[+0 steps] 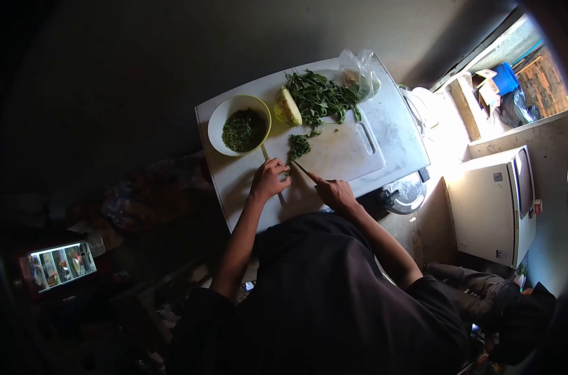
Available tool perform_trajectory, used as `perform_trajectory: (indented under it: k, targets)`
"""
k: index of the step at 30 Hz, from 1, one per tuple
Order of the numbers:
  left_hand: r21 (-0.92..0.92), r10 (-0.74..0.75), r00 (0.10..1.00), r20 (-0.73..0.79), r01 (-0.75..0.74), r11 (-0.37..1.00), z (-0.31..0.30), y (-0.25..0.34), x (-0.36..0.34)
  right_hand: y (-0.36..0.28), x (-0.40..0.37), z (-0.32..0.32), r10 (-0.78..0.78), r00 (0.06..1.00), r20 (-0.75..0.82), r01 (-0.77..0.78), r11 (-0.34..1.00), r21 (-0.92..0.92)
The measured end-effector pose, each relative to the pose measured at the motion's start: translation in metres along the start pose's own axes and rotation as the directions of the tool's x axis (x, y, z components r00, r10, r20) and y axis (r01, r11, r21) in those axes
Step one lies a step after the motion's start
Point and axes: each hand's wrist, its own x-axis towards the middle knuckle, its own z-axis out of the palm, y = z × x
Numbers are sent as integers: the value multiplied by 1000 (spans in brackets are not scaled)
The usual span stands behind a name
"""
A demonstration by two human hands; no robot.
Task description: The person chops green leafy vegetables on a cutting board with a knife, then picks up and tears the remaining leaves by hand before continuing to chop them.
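My right hand (336, 192) grips a knife (301, 169), its blade angled up-left onto a small bunch of green leaves (298, 146) on the white cutting board (346, 150). My left hand (269, 178) is curled next to that bunch, fingers pressing down at its lower end. A larger pile of leafy stems (321, 97) lies at the far part of the board. A white bowl (216, 125) holding chopped greens (243, 129) stands left of the board. A yellowish wedge (289, 106) rests between bowl and pile.
A clear plastic bag (361, 75) sits at the far corner of the white table (396, 134). A pot lid (407, 192) lies at the table's right edge. A white appliance (493, 206) stands to the right. A lit screen (62, 265) glows at the lower left.
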Motion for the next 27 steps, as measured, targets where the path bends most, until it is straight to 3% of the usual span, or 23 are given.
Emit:
perform_trajectory:
  k: [9, 17, 23, 27]
  targets:
    - [186, 88, 987, -136, -62, 981, 13, 0, 1, 3, -1, 5, -24, 999, -26, 24, 1000, -1]
    - [292, 48, 960, -278, 37, 956, 27, 7, -2, -3, -5, -2, -36, 999, -25, 36, 999, 29]
    - [305, -42, 949, -313, 142, 942, 34, 12, -1, -3, -6, 0, -44, 999, 31, 44, 999, 17]
    - [298, -29, 945, -326, 132, 946, 32, 15, -1, -3, -6, 3, -65, 997, 50, 66, 998, -3]
